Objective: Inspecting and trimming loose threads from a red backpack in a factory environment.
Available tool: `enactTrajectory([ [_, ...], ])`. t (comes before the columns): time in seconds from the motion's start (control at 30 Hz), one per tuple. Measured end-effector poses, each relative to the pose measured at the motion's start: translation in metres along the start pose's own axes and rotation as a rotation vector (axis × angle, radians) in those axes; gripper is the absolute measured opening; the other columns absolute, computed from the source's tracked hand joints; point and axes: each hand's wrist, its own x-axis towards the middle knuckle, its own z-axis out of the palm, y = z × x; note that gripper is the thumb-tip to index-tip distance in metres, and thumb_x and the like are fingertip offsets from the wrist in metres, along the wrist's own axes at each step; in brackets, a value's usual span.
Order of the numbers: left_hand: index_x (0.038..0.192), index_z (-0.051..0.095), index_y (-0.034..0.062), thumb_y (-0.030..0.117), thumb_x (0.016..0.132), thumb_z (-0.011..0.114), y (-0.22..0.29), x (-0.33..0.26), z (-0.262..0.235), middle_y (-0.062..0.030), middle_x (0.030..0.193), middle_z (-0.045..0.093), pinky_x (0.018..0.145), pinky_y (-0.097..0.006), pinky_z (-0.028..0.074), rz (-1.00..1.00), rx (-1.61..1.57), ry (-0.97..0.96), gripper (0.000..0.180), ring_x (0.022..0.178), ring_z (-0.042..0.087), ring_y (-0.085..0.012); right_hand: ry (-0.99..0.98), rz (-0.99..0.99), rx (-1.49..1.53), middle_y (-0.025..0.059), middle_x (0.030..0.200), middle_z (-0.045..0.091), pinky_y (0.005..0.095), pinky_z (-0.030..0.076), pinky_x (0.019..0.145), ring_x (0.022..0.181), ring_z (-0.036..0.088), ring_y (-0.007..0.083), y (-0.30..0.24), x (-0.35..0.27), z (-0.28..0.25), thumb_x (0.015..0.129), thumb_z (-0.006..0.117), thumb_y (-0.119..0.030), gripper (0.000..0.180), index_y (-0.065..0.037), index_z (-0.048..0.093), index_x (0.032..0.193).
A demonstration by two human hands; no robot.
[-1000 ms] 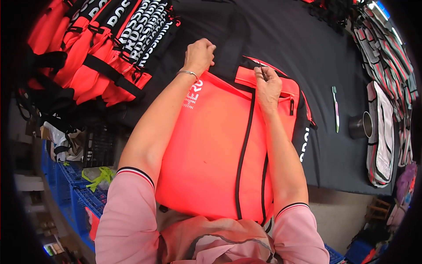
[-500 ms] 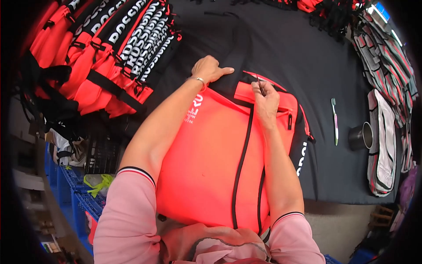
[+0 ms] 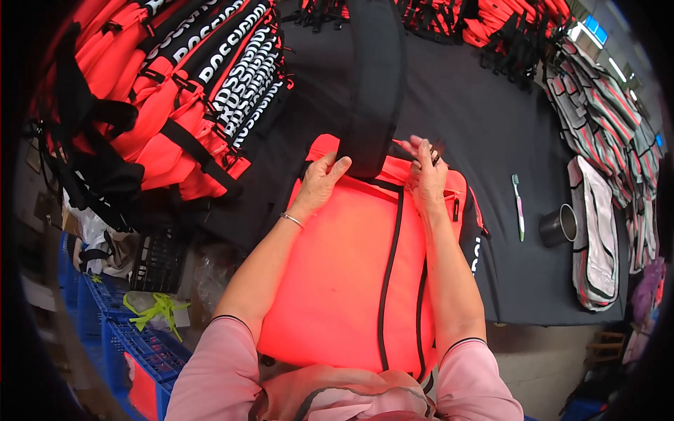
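A bright red-orange backpack (image 3: 337, 274) with black zips and trim lies in front of me on the black-covered table. From its top edge a wide black padded strap (image 3: 375, 77) rises away from me. My left hand (image 3: 319, 184) is closed on the strap's near edge, thumb on top. My right hand (image 3: 427, 175) is at the bag's upper right, beside the strap, its fingers curled and slightly blurred. A small dark pointed tool (image 3: 435, 157) shows in that hand; its exact kind is unclear.
Many red and black bags (image 3: 168, 126) are stacked at the left. A toothbrush (image 3: 519, 207), a dark metal cup (image 3: 558, 226) and a grey-white long pouch (image 3: 593, 235) lie on the right. Grey striped pieces (image 3: 604, 105) pile behind them. Blue crates (image 3: 144, 344) stand lower left.
My left hand has come nearer and taken hold of the black strap, which now stands up across the bag's top. My right hand has shifted slightly, still with the small tool.
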Motion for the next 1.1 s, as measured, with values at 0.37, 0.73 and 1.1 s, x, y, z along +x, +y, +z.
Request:
enactTrajectory([
  [0.37, 0.081, 0.061, -0.0011, 0.047, 0.093, 0.063, 0.028, -0.021, 0.002, -0.0016, 0.070, 0.049, 0.068, -0.030, 0.043, -0.001, 0.172, -0.113, 0.050, 0.072, 0.045, -0.0095, -0.130, -0.032, -0.197, -0.0056, 0.069, 0.056, 0.0243, 0.041, 0.062, 0.064, 0.047, 0.0049, -0.046, -0.036, 0.054, 0.085, 0.076, -0.021, 0.025, -0.009, 0.061, 0.069],
  [0.73, 0.101, 0.061, 0.0046, 0.028, 0.091, 0.071, 0.134, -0.013, 0.011, -0.0017, 0.097, 0.063, 0.080, -0.024, 0.048, -0.197, -0.543, 0.112, 0.027, 0.089, 0.059, -0.0081, -0.284, 0.071, -0.557, -0.0037, 0.079, 0.065, 0.0221, 0.046, 0.065, 0.069, 0.054, 0.0032, -0.009, -0.165, 0.021, 0.087, 0.076, -0.016, 0.023, -0.001, 0.070, 0.103],
  [1.1, 0.115, 0.064, -0.0020, 0.017, 0.090, 0.071, 0.108, -0.137, 0.047, -0.0013, 0.099, 0.067, 0.079, -0.026, 0.052, -0.199, -0.171, -0.460, 0.032, 0.089, 0.061, -0.0089, -0.140, -0.183, -0.731, -0.0012, 0.067, 0.060, 0.0220, 0.047, 0.059, 0.064, 0.055, 0.0037, -0.084, -0.187, -0.011, 0.084, 0.077, -0.011, 0.015, 0.000, 0.066, 0.087],
])
